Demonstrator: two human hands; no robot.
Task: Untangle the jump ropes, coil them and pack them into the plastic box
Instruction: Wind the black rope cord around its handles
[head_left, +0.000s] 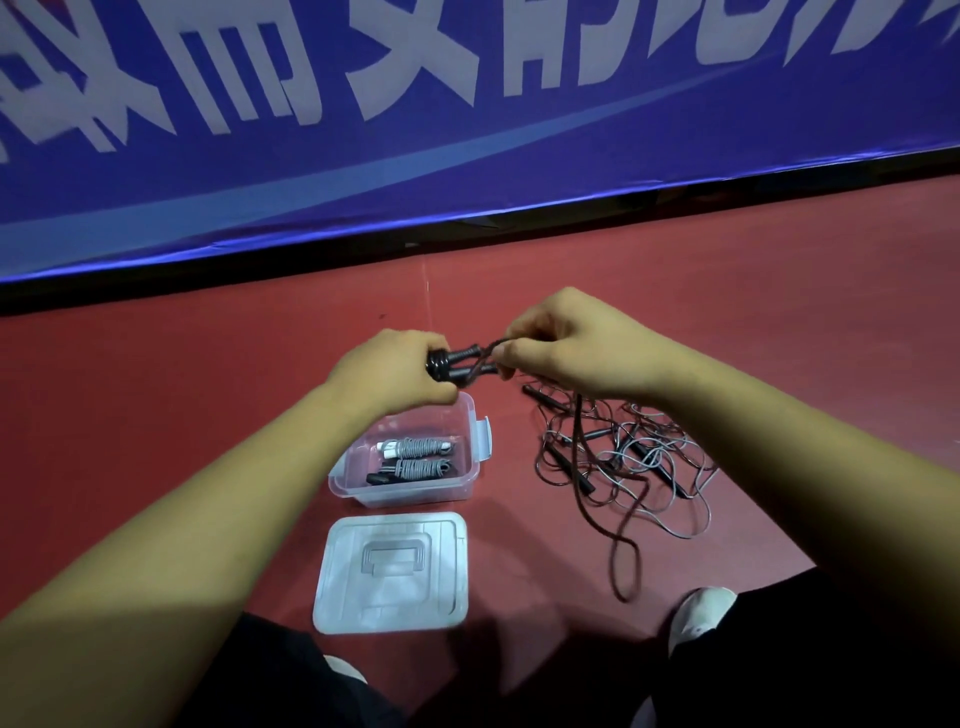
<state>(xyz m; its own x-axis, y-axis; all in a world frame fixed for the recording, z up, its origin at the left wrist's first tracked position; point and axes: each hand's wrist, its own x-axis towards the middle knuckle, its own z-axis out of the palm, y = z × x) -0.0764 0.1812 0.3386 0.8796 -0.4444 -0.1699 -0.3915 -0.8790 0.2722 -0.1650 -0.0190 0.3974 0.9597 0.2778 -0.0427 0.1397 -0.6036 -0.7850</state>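
The left hand (395, 371) is curled tight round one end of a pair of black handles (465, 361), held side by side above the far edge of the plastic box (415, 493). A few turns of dark rope (577, 421) are wound round the handles just beside its fingers. The right hand (566, 343) pinches that same rope between thumb and fingertips at the other end of the handles, the two hands close together but not touching.

From the right hand the rope hangs down past the tangled pile (634, 457) and ends in a long loose loop on the floor (727, 312), near a white shoe (698, 618). The pile lies to the right of the box, apart from it: thin dark and pale cords crossing one another with several slim black handles among them (how many ropes it holds cannot be told).

The box stands open on the red floor, its clasp (483, 439) standing up on the right side. Inside lie two grey ropes (421, 457), each wound into a short tight bundle, one beside the other. The lid (392, 571) lies flat on the floor just in front of the box, nearer the person, top face up. Along the far edge of the floor runs a blue banner (467, 130) with large white lettering.
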